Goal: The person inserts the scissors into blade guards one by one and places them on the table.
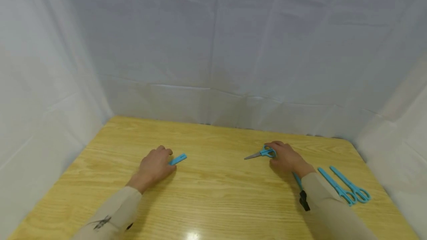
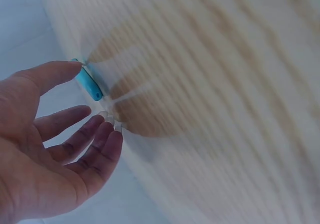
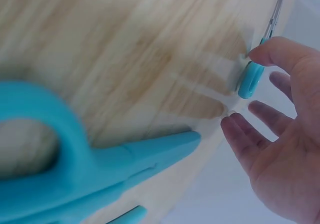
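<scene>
A pair of scissors (image 1: pixel 267 152) with light blue handles lies on the wooden table, bare blades pointing left. My right hand (image 1: pixel 285 157) is at its handles; in the right wrist view the thumb tip overlaps a handle (image 3: pixel 251 78) while the other fingers are spread apart from it. Further left is a slim blue blade cover (image 1: pixel 178 159). Beside it my left hand (image 1: pixel 155 166) has its thumb tip right at the cover's end, also seen as the blue cover (image 2: pixel 91 85) in the left wrist view. The left fingers are loosely bent, away from the cover.
Two sheathed blue scissors, an inner pair (image 1: pixel 333 182) and an outer pair (image 1: pixel 348 184), lie right of my right sleeve. Another blue piece (image 1: pixel 297 180) is partly hidden by that sleeve. A pale cloth (image 1: pixel 213 47) hangs behind the table (image 1: pixel 213 195) and along both sides.
</scene>
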Tool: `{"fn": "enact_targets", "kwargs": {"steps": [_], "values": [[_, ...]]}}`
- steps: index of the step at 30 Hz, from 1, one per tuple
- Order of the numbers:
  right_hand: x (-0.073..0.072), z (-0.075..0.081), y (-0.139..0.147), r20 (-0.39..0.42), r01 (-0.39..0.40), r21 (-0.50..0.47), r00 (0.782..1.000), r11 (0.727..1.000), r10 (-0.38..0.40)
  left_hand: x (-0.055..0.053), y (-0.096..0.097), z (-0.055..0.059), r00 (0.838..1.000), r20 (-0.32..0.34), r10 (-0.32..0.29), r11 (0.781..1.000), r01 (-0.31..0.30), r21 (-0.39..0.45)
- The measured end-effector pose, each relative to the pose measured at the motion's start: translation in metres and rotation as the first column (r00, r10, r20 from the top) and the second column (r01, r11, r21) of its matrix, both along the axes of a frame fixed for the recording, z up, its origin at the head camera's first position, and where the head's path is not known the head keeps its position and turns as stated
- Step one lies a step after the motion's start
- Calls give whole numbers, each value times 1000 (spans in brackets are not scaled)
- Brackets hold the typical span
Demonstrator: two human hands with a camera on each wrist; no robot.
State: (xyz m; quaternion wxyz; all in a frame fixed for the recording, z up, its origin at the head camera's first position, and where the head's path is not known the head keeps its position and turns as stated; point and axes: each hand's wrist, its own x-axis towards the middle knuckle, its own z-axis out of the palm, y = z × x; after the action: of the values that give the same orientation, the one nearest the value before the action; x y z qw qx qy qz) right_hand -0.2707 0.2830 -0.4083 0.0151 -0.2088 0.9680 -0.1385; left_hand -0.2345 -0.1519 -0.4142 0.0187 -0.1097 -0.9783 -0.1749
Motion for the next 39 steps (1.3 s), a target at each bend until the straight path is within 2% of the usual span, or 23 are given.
{"fn": "enact_targets", "kwargs": {"steps": [8, 14, 23, 28, 34, 39], "values": [[-7, 4, -9, 63, 20, 66, 998, 998, -24, -1, 1, 5, 999, 38, -11, 1000, 11, 5], [-10, 8, -12, 84, 12, 120, 996, 993, -22, -6, 3, 5, 998, 62, -14, 1000, 14, 12], [-14, 9, -12, 91, 19, 106, 995, 994, -28, -13, 4, 6, 997, 73, -23, 999, 20, 32], [-19, 7, -7, 121, 5, 48, 993, 999, -11, -16, -1, 3, 995, 80, -63, 993, 54, 105], [-22, 8, -2, 190, 7, -13, 982, 1000, -4, -22, -13, -6, 989, 116, -92, 972, 64, 227], [-22, 13, -1, 219, 2, -38, 976, 999, 6, -27, -20, -9, 985, 124, -122, 957, 84, 277]]}}
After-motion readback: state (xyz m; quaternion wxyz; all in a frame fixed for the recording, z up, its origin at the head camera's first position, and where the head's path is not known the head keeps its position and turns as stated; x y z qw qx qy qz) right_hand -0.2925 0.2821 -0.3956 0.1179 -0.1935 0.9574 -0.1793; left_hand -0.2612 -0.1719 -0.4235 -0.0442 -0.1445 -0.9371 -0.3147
